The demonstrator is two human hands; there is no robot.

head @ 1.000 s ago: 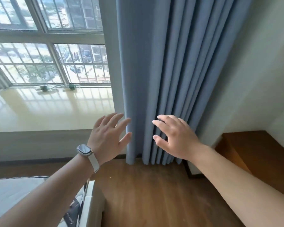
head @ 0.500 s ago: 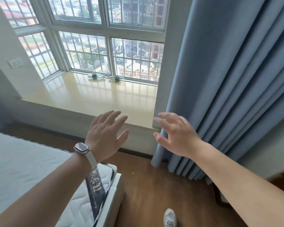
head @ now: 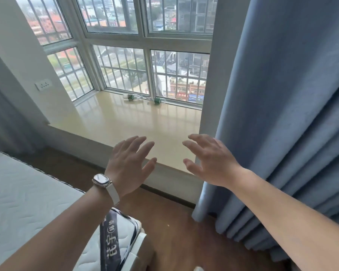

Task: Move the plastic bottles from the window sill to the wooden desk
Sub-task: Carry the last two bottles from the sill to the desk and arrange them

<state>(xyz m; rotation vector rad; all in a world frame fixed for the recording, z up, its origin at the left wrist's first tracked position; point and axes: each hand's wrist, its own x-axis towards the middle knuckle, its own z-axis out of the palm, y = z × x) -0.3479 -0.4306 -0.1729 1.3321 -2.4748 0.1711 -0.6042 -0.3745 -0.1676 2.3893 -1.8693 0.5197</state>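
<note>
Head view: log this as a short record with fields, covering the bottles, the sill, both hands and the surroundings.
bottles: left bottle and right bottle, lying on their sides, apart, at the glass
sill: window sill, glossy, bottles at its far edge
hands: left hand and right hand, both open, fingers spread, no grip on anything
watch: on left wrist
surroundings: blue curtain right, mattress lower left
desk: not in view

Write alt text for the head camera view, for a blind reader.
An open left hand and right hand reach toward a window sill where one bottle and a second bottle lie on their sides by the glass. A blue curtain hangs right.
</note>
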